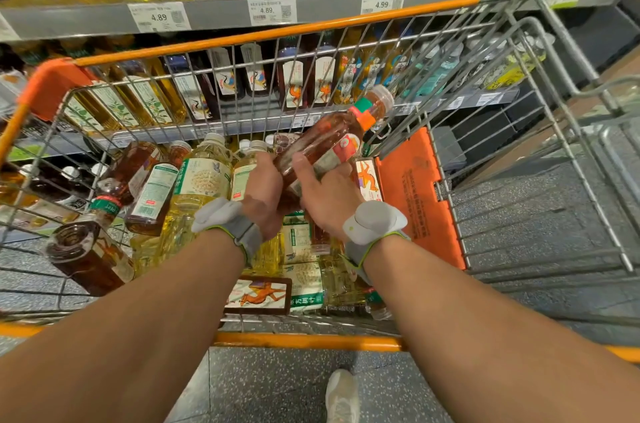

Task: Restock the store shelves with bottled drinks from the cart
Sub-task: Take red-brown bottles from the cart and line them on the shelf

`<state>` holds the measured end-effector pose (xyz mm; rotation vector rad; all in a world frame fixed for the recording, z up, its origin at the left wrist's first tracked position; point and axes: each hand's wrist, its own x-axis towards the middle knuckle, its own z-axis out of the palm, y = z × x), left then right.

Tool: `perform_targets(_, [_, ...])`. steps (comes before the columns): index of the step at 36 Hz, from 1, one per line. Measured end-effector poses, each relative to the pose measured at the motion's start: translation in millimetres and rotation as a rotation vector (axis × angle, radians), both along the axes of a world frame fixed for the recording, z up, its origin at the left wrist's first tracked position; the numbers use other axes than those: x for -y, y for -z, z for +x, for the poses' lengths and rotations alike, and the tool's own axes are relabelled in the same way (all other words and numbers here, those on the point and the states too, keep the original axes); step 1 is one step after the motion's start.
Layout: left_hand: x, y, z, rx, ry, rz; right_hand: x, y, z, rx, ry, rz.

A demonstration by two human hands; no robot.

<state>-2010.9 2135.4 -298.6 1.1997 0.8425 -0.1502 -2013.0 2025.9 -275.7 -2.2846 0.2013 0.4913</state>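
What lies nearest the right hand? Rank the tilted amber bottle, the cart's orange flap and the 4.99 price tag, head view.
1. Amber bottle, in the right hand's grip.
2. Orange flap, just to its right.
3. 4.99 price tag, up on the far shelf.

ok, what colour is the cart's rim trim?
Orange; the cart rim shows best in the head view.

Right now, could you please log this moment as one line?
left grip: holds bottle | right grip: holds bottle | bottle: tilted over cart | shelving: not yet done
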Motion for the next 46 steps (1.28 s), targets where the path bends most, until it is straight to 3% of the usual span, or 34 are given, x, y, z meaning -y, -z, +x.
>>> perform_targets(3, [1, 1, -2, 0.039, 0.062, -0.073, 0, -6, 1, 0.107, 0.104, 0.108])
perform_targets(8, [9, 3, -2, 0.055, 0.213, 0.067, 6, -7, 7, 0.251, 0.113, 0.044])
perform_targets(15, [4, 1, -1, 0.007, 0.118, 0.072, 9, -2, 4, 0.124, -0.048, -0.022])
perform_targets(25, [8, -9, -7, 0.208, 0.162, -0.124, 6, -17, -5, 0.162, -0.232, -0.101])
perform_targets(31, [12, -7, -5, 0.209, 0.149, 0.066, 6, -22, -5, 0.246, -0.256, -0.197])
perform_targets(36, [5, -14, -5, 0.206, 0.101, 0.051, 6, -23, -2, 0.253, -0.251, -0.09])
perform_targets(42, [-3, -25, -3, 0.191, -0.028, -0.336, -1, -20, -1, 0.136, -0.286, -0.083])
perform_targets(46, [-1, -26, -7, 0.233, 0.033, -0.376, 2, -18, -2, 0.166, -0.267, -0.112])
